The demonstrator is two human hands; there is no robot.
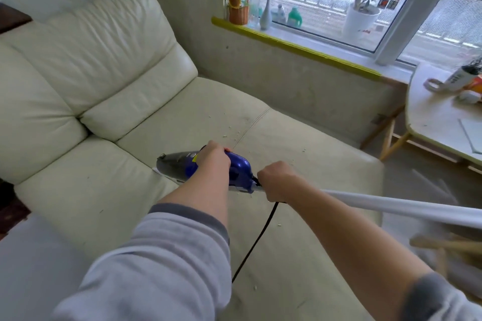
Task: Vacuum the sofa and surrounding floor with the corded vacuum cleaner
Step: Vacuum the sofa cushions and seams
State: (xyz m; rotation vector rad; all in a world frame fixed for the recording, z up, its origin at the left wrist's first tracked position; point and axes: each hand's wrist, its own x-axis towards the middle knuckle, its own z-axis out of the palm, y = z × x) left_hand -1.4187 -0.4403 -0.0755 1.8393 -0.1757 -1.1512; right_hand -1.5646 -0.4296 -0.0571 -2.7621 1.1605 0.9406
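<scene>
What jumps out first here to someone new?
The blue handheld vacuum at centre, gripped by the left hand on top and the right hand at its rear, where the black cord leaves. Pale crumbs dot the cream sofa seat just beyond it.

The cream leather-look sofa (109, 65) showed a smooth, softly creased sheen, the blue handheld vacuum cleaner (238, 171) was glossy plastic, and the grey sleeves (167, 255) looked matt cloth.
</scene>
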